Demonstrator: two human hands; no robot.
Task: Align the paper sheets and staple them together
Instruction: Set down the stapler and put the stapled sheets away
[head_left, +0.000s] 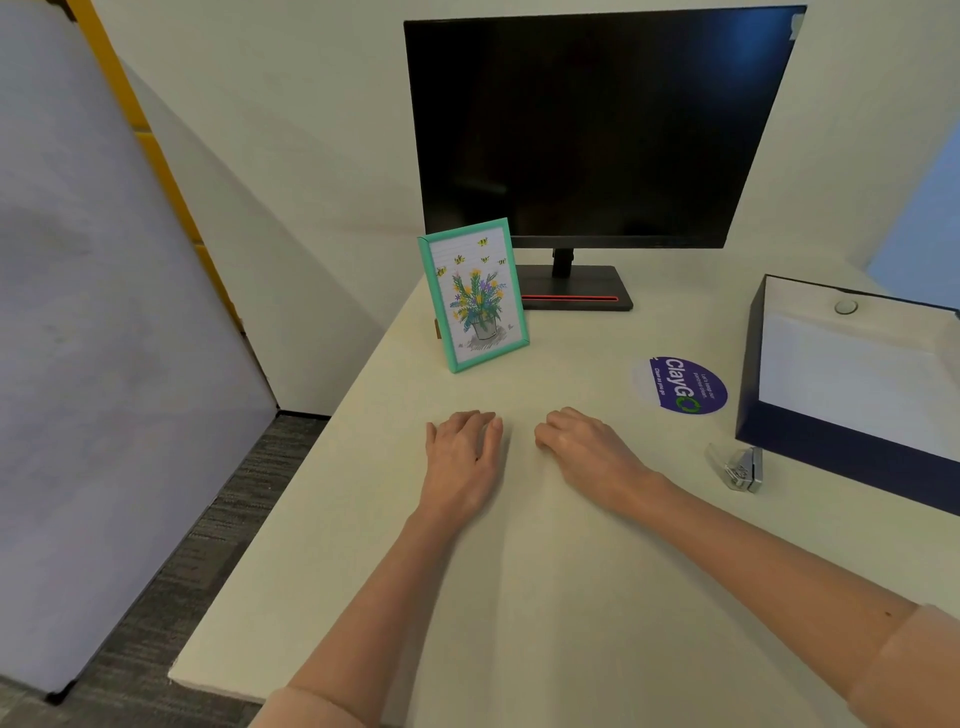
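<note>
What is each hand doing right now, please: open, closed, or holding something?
Left hand: open, flat on the desk, holding nothing.
Right hand: open, fingers loosely curled, resting on the desk, holding nothing.

1. A cream-white surface (519, 597) is seen across the near and right of the scene.
2. A plain off-white wall (291, 130) is set behind it, at the far side.
3. A tall grey-lilac panel (93, 312) is stood at the left, edged by a yellow strip (171, 192).
4. Grey ribbed carpet (208, 525) is laid between panel and surface.
5. A dark, unlit monitor (597, 130) is placed far on the surface.
6. A pale blue patch (924, 223) is seen far right.
</note>
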